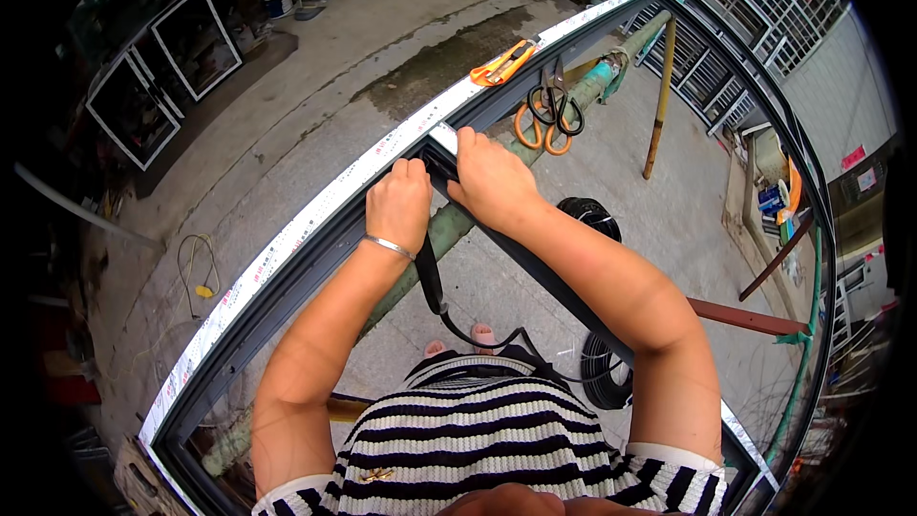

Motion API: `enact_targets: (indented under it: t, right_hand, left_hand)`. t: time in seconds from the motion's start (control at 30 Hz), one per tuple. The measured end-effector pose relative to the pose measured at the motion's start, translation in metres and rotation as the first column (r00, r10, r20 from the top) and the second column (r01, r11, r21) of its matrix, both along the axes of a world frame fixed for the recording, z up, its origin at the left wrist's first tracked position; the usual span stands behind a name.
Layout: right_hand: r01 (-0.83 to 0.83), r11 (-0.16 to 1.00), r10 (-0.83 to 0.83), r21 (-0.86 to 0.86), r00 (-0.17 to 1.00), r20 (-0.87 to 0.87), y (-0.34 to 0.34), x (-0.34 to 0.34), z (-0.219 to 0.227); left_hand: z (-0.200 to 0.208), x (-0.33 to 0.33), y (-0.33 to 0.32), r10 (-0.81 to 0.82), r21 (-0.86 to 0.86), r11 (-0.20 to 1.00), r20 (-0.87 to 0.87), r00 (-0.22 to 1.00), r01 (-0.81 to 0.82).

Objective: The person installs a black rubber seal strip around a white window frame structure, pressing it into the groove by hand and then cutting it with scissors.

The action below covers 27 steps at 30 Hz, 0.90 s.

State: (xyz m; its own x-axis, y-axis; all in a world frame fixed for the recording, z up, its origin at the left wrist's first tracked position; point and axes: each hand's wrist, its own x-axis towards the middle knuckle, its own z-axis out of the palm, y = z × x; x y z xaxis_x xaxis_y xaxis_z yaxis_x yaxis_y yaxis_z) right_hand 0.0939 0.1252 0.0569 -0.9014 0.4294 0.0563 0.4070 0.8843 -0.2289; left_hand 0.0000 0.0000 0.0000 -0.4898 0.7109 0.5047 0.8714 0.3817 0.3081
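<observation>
A large dark grey window frame (pixel 315 248), its outer face covered in white printed film, lies across in front of me. My left hand (pixel 397 205), with a metal bangle at the wrist, is closed at the joint of the long rail and a crossbar (pixel 549 272). From beneath it hangs a black rubber strip (pixel 429 279), trailing toward my feet. My right hand (pixel 492 177) is curled over the crossbar's end, right beside the left; its fingertips are partly hidden. Farther right, an orange utility knife (pixel 504 64) rests on the filmed rail. Two pairs of scissors (pixel 549 115) lie near it.
Green pipes (pixel 449 223) run under the frame, with a bamboo pole (pixel 661 100) beyond. Coils of black strip (pixel 604 373) sit on the concrete floor. Smaller white-edged frames (pixel 196 43) lean at the far left; metal grilles (pixel 764 0) stand at the far right.
</observation>
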Motion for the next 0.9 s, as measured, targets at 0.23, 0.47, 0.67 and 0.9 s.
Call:
enact_targets:
  t: [0.23, 0.47, 0.67, 0.9]
  right_hand:
    - [-0.064, 0.996, 0.058, -0.06, 0.993, -0.105, 0.009, 0.004, 0.001]
    - [-0.004, 1.0, 0.001, -0.025, 0.992, -0.127, 0.01, -0.009, -0.001]
    - [-0.018, 0.998, 0.026, 0.067, 0.992, -0.124, 0.011, -0.013, -0.001]
    - [-0.032, 0.999, 0.037, 0.032, 0.989, -0.147, 0.011, -0.014, 0.001]
  left_hand:
    - [0.002, -0.003, 0.005, 0.021, -0.074, 0.997, -0.018, 1.0, -0.022]
    - [0.011, 0.002, -0.003, 0.034, -0.099, 0.995, 0.019, 0.999, -0.032]
    - [0.01, 0.002, 0.004, -0.011, -0.059, 0.998, 0.018, 1.0, 0.012]
    - [0.0, -0.006, -0.002, -0.098, 0.16, 0.984, 0.087, 0.991, 0.084]
